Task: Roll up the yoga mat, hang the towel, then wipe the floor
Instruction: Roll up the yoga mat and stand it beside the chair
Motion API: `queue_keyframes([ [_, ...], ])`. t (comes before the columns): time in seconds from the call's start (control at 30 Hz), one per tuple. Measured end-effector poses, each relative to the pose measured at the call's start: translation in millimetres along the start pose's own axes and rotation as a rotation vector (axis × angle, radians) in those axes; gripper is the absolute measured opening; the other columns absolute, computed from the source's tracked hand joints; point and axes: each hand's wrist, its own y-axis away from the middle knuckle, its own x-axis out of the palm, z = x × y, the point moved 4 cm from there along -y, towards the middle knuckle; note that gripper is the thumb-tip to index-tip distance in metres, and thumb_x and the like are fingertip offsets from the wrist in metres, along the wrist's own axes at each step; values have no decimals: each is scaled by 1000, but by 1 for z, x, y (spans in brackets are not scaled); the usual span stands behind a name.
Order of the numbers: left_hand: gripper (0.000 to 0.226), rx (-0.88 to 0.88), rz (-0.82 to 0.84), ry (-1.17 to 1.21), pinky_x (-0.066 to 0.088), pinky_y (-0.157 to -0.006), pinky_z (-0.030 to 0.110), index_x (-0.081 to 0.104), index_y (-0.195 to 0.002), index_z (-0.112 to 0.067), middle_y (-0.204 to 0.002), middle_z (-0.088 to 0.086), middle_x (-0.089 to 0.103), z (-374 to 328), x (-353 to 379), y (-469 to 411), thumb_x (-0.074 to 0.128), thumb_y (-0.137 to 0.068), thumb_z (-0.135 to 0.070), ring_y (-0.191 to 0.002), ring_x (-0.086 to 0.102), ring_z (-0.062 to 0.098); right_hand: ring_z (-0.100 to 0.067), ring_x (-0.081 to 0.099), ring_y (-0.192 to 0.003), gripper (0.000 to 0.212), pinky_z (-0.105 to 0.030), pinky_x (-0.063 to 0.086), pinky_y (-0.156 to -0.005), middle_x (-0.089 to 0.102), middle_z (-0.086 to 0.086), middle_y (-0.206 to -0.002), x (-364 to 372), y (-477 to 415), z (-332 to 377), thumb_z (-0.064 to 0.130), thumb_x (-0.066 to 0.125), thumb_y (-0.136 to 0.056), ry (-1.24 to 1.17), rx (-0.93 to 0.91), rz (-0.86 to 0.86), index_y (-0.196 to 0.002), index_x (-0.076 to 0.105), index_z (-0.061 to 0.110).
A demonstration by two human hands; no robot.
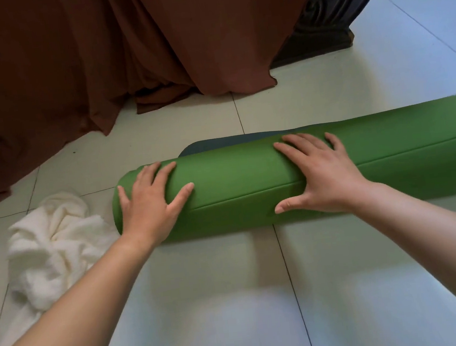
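At the left edge of the frame, a white towel (56, 249) lies crumpled on the tiled floor (207, 303), not yet hung. Just right of it, the left hand (151, 207) presses flat, fingers spread, on the left end of the green yoga mat (237, 191), which lies across the middle as a thick roll running off the right edge. The right hand (321, 176) rests on it likewise, fingers straight and splayed. Only a short dark flap shows behind the roll, so rolling looks nearly finished; hanging and wiping are left to do.
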Motion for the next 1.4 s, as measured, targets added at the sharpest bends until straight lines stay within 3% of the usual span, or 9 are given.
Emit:
queue_keyframes([
  [0.1, 73, -154, -54, 103, 12, -114, 54, 35, -140, -32, -152, 2, 25, 18, -1, 13, 38, -80, -73, -142, 18, 22, -21, 17, -143, 121, -52, 6, -114, 22, 1, -154, 3, 4, 1, 93, 35, -44, 16, 3, -5, -146, 18, 29],
  [0.23, 90, -415, -79, 355, 16, -116, 45, 26, -144, -26, -153, 8, 13, 36, -2, 29, 60, -71, -67, -141, 12, 28, -19, 9, -144, 119, -51, 1, -115, 16, 3, -156, 4, 11, 7, 87, 52, -50, 18, 19, 3, -147, 13, 29],
  [0.37, 108, -519, -88, 597, 32, -110, 43, 20, -144, -20, -146, 9, 32, 46, 4, 34, 73, -61, -64, -133, 34, 26, -19, 8, -144, 120, -51, 0, -115, 15, 3, -156, 6, 14, 10, 85, 56, -50, 36, 27, 11, -147, 14, 30],
  [0.67, 111, -531, -32, 472, 41, -101, 43, 24, -140, -20, -130, 16, 48, 38, -8, 68, 64, -54, -78, -122, 45, 32, -17, 11, -144, 124, -48, 3, -115, 15, 6, -156, 0, 28, 8, 99, 15, -44, 73, -21, 41, -148, 12, 32],
  [0.97, 115, -665, 139, 389, 50, -88, 42, 29, -131, -19, -120, 9, 57, 70, -26, 155, 51, -45, -92, -108, 56, 32, -15, 8, -144, 116, -41, 4, -116, 10, 9, -157, -10, 63, 54, 98, 10, -47, 74, -174, 201, -147, 2, 38],
  [1.1, 121, -673, 164, 377, 41, -101, 45, 23, -138, -17, -127, 16, 42, 84, -21, 171, 51, -46, -91, -120, 43, 35, -16, 6, -144, 113, -45, 3, -116, 6, 7, -158, 4, 75, 74, 96, 5, -51, 109, -179, 204, -147, -3, 37],
  [1.2, 102, -564, 87, 192, 26, -109, 46, 12, -146, -17, -137, 17, 20, 73, -19, 168, 40, -71, -80, -132, 20, 36, -14, 2, -145, 113, -44, 1, -116, 2, 8, -158, 5, 69, 74, 95, -4, -49, 120, -147, 199, -146, -6, 38],
  [1.27, 85, -262, 45, 36, 15, -113, 46, 12, -148, -26, -148, 14, 9, 59, -24, 159, 14, -79, -75, -138, 7, 31, -14, 1, -145, 111, -44, 0, -116, 1, 9, -158, 5, 64, 75, 95, -5, -49, 129, -134, 194, -145, -7, 39],
  [1.4, 95, 223, 289, -173, -6, -116, 46, -21, -143, -31, -157, 5, -9, 16, -16, 149, -6, -65, -84, -144, -10, 24, -17, 5, -144, 105, -45, 2, -116, 10, 6, -157, 0, 69, 81, 92, -5, -54, 70, -46, 128, -145, 5, 42],
])
